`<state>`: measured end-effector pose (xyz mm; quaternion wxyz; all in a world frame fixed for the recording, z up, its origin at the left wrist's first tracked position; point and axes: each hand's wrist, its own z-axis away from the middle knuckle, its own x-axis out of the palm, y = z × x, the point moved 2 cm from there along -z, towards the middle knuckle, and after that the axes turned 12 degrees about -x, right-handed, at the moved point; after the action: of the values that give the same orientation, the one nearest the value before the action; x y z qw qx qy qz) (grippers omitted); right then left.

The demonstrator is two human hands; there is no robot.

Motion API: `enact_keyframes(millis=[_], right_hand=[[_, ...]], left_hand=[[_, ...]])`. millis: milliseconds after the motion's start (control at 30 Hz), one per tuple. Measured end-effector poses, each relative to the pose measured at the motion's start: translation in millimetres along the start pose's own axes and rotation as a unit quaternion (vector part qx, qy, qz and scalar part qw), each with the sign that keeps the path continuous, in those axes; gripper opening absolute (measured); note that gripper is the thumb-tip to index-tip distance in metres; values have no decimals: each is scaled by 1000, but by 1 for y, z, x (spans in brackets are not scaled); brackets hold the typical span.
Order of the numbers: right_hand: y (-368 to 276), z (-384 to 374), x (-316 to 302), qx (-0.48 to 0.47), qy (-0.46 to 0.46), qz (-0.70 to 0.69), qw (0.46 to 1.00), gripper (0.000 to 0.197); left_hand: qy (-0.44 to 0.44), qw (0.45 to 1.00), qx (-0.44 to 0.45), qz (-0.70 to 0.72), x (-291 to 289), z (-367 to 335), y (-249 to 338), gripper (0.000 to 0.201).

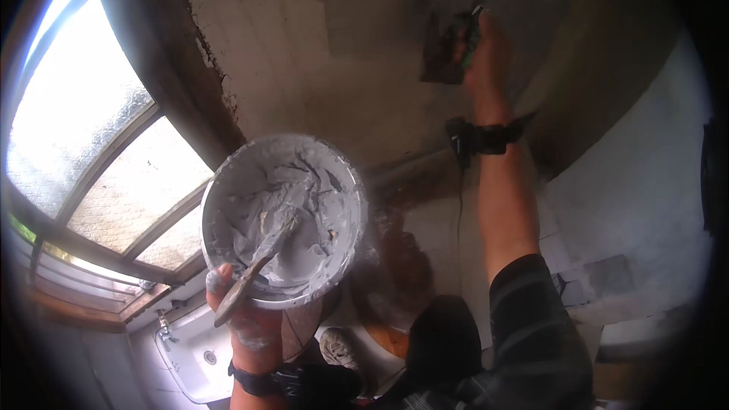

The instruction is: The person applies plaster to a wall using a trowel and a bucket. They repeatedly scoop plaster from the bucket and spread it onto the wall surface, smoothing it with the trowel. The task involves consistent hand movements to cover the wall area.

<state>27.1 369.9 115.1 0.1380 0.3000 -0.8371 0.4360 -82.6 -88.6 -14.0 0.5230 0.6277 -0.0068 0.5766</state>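
My left hand is closed on a round bucket at its near left side, thumb up by the rim. Thick grey plaster lies inside it and smears its walls. A wooden stick stands slanted in the plaster, its handle end resting over the rim near my thumb. Stretched far forward, my right hand grips a trowel with a dark rectangular blade and a greenish handle. The blade is at the wall, whose surface is patchy grey-brown; whether it touches is blurred.
To the left is a bright framed window with textured panes. Beneath it sits a white sink with a tap. A rough, chipped edge runs beside the window. Pale wall is at right, and a shoe shows below.
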Motion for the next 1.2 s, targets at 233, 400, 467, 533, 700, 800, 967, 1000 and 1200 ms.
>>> enact_keyframes(millis=[233, 400, 467, 533, 700, 800, 967, 1000, 1200], right_hand=[[75, 86, -32, 51, 16, 41, 998, 23], [144, 178, -39, -4, -34, 114, 993, 31], [171, 213, -37, 27, -29, 91, 995, 31], [193, 241, -46, 29, -41, 115, 992, 31], [172, 251, -55, 160, 69, 20, 984, 29], [153, 183, -72, 16, 31, 54, 998, 26], [135, 115, -64, 33, 97, -33, 994, 29], [140, 115, -66, 34, 96, -32, 994, 30], [177, 199, -80, 59, 58, 86, 993, 29]], left_hand=[[-49, 998, 19, -20, 8, 0, 8, 41], [51, 997, 41, -27, -1, 8, 2, 54], [25, 997, 49, -52, 5, 5, 5, 58], [2, 996, 53, -71, 8, 8, 10, 58], [22, 988, 100, -114, -24, 2, 3, 40], [57, 997, -36, 36, 5, 4, 6, 49], [8, 998, 29, -50, 0, 3, 11, 46], [5, 998, 33, -46, -2, 4, 10, 45], [50, 990, 96, -85, -20, 2, 7, 40]])
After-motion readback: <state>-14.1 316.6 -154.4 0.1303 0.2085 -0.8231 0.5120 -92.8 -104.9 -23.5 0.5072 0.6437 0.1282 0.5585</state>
